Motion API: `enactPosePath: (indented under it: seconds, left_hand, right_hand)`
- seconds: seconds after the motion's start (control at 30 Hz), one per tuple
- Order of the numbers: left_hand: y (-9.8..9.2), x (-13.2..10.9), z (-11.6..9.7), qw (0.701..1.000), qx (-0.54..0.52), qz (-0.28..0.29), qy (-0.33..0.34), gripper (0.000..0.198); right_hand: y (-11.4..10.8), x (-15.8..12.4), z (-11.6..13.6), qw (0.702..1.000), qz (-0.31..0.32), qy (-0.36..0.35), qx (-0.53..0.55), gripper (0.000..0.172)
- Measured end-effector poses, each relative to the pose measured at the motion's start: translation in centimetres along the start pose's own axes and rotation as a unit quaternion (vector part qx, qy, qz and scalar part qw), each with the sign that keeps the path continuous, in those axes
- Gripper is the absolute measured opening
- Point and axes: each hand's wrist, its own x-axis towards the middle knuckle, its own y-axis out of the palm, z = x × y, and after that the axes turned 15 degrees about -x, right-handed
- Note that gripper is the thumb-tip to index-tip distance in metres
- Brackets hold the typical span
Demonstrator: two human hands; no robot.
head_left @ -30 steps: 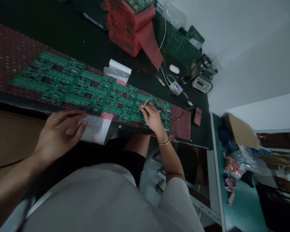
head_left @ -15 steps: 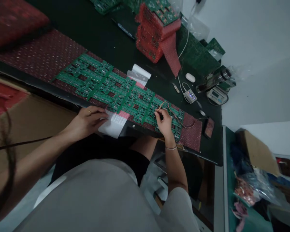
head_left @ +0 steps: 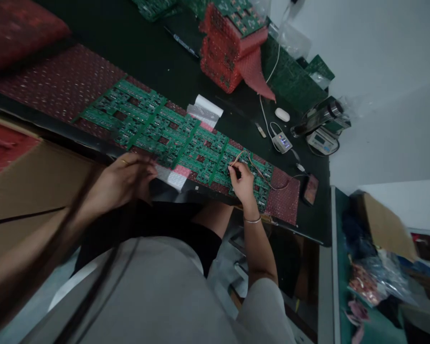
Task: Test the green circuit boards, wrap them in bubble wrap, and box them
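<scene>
I see the right hand [head_left: 242, 180] with its thumb and finger pinched shut on the thin, bendy wire [head_left: 244, 151]. A smooth, shiny bracelet [head_left: 252, 220] goes round that wrist. The wire starts right at the fingertips, loops up over the hand and runs off to the right. The green boards [head_left: 197, 152] lie flat just under this hand, in one long row. They are hard and bumpy with tiny parts, and they have square holes. The right hand is over the end of the row nearest the pink box [head_left: 310, 189]. I see the left hand [head_left: 123, 177] at the near edge of the row, with its fingers curled. It is blurry and dark strands cross it, so I can't tell if it grips anything. A pale, thin sheet [head_left: 181, 179] sticks out just beside its fingertips. Under the boards I see pink bubble wrap [head_left: 284, 198], all bumpy and shiny. Farther out, a small boxy gadget [head_left: 282, 142] with a lit screen sits on the dark table [head_left: 136, 62], near a smooth white oval thing [head_left: 282, 114].
</scene>
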Motion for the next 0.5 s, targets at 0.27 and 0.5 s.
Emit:
enactPosePath:
  seconds: [0.27,0.5]
  left_hand:
    - [6.8,12.3,-3.1,0.988,-0.073,0.125,0.062,0.027]
    - [14.5,20.1,-2.8,0.966,0.044,0.249,0.058,0.024]
  right_hand:
    - [-0.1,0.1,0.1,0.999,-0.029,0.030,0.011,0.030]
    - [0.3,0.1,-0.2,0.987,-0.073,0.128,0.067,0.032]
